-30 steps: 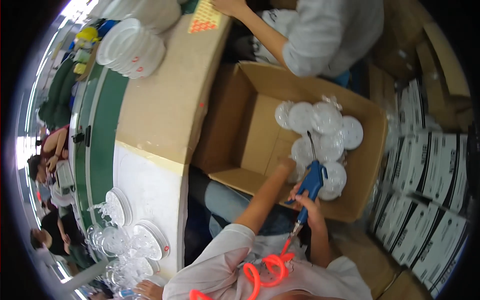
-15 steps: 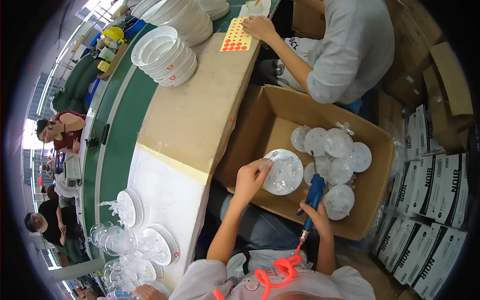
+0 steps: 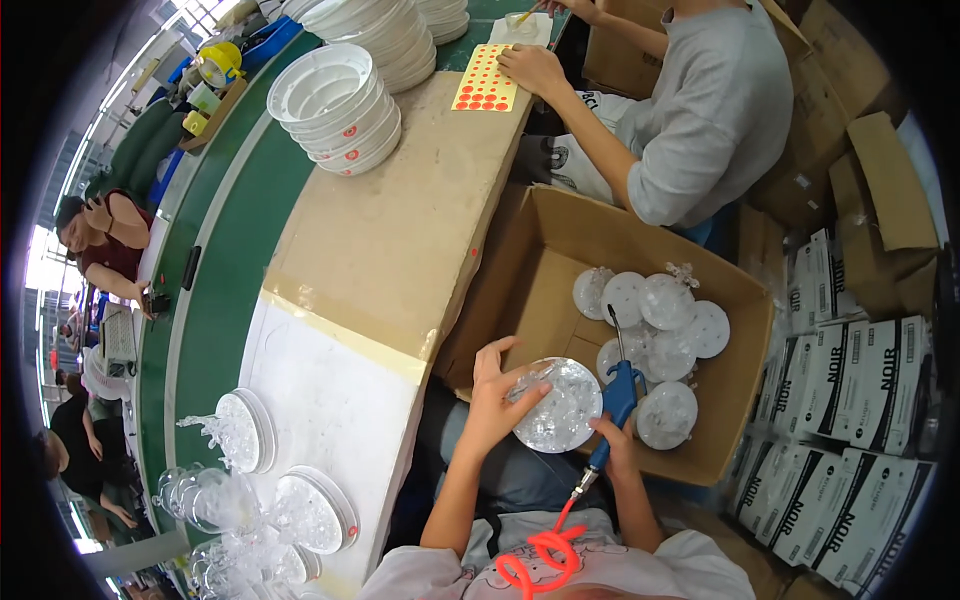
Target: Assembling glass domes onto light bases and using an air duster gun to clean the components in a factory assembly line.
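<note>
Left hand point(image 3: 493, 395) fingers spread, gripping the rim of a clear round disc point(image 3: 557, 405) held over the open cardboard box point(image 3: 560, 225); right hand point(image 3: 615, 448) fingers curled round a blue air gun point(image 3: 616, 390), nozzle seemingly near the disc; similar discs point(image 3: 668, 302) lie in the box.

clear round disc point(image 3: 558, 405) tilted beside blue air gun point(image 3: 613, 400).

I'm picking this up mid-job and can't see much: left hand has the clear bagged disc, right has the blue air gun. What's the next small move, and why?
Probably bring the nozzle of the blue air gun onto the clear bagged disc. The left hand holds the disc over the open cardboard box, while the right hand grips the gun right beside the disc, its thin nozzle pointing past the rim toward the discs in the box.
</note>
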Available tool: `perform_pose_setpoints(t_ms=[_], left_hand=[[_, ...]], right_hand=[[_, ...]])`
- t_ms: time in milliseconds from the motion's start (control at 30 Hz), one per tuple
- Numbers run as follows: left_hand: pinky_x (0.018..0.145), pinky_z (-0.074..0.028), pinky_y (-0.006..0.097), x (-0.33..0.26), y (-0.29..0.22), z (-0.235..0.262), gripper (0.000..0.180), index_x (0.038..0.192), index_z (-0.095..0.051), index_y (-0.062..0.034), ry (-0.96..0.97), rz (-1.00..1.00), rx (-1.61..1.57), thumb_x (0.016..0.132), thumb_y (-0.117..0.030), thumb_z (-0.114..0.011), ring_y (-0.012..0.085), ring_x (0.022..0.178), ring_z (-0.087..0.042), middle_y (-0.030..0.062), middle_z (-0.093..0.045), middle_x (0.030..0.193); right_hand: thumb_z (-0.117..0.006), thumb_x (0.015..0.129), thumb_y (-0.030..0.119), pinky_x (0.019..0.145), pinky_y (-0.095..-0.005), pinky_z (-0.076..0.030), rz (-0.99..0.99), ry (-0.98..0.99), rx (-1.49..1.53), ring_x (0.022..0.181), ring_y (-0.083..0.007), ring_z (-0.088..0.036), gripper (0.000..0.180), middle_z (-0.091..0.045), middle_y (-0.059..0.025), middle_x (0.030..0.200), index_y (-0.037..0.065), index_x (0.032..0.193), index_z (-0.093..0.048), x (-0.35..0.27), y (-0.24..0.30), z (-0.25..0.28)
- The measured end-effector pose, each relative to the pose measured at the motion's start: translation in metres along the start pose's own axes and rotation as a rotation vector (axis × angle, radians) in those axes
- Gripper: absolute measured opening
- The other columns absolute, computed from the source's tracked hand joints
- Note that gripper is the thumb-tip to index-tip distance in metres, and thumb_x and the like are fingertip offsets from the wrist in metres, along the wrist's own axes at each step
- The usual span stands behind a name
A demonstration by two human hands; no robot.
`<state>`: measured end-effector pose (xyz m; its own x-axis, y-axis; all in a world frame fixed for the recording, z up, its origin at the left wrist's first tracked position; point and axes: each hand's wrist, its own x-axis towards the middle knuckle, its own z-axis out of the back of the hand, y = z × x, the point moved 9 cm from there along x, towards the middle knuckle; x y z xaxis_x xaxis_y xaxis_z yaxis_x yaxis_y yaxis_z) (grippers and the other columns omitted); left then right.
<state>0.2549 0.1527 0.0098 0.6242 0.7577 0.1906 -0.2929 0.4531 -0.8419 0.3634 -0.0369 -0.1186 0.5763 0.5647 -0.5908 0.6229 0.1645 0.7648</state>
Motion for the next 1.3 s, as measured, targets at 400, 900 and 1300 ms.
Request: perform_pose_setpoints(t_ms=[400,900,1300], left_hand=[[0.097,-0.035,0.039,-0.085,0.100,-0.111,0.047,0.122,-0.046,-0.0048,0.315,0.859,-2.165,0.091,-0.038,-0.037,0.0260,0.112,-0.048,0.0114,-0.049,0.123],[0.098,-0.035,0.037,0.051,0.214,-0.132,0.053,0.125,-0.041,-0.0063,-0.116,0.686,-1.530,0.092,-0.046,-0.031,0.0231,0.115,-0.045,0.0070,-0.047,0.126],[0.093,-0.040,0.033,0.032,0.244,-0.147,0.047,0.120,-0.048,-0.0052,-0.170,0.761,-1.519,0.091,-0.041,-0.040,0.0211,0.107,-0.051,0.0068,-0.054,0.118]], right_hand=[[-0.065,0.069,0.017,0.068,-0.0236,-0.038,0.000,0.066,-0.099,0.075,-0.0114,-0.047,0.030,-0.047,-0.0012,0.082,0.005,0.092,-0.049,0.014,0.014,-0.019],[-0.051,0.075,0.014,0.078,-0.0348,-0.045,-0.333,0.398,0.210,0.075,-0.0225,-0.056,0.031,-0.053,-0.0091,0.078,-0.002,0.102,-0.048,-0.014,-0.027,-0.044],[-0.053,0.076,0.013,0.056,-0.0245,-0.042,-0.151,0.454,-0.342,0.059,-0.0127,-0.054,0.022,-0.053,-0.0046,0.065,-0.002,0.092,-0.053,-0.029,-0.007,-0.071]])
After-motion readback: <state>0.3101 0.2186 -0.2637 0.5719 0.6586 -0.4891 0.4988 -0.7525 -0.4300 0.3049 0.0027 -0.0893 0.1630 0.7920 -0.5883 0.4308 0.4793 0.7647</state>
